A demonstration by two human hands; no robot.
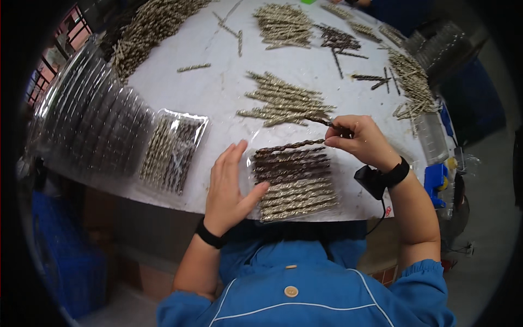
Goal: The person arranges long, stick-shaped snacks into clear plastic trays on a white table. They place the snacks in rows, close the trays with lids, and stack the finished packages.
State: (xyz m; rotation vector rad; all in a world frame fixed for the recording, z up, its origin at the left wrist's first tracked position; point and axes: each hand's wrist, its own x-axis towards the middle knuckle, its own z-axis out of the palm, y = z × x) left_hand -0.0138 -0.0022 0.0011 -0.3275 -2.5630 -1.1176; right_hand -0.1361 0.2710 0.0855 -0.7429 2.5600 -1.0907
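Right in front of me lies a clear plastic tray (pixel 252 163) filled with spiral drill bits in rows. Dark drill bits (pixel 291 165) take up its far part and silvery drill bits (pixel 297 197) its near part. My left hand (pixel 229 185) rests at the tray's left edge, fingers stretched and apart, its thumb over the bits. At the far right corner, my right hand (pixel 357 139) is closed on dark drill bits (pixel 321 121). One dark bit (pixel 289 146) reaches from its fingertips across the tray's far side. The rest of its bunch is partly hidden by the fingers.
A loose pile of silvery bits (pixel 283 101) lies beyond the tray. To the left are a second filled tray (pixel 202 126) and stacked clear trays (pixel 92 120). More bit heaps (pixel 283 24) lie farther back. A blue object (pixel 435 185) sits at the table's right edge.
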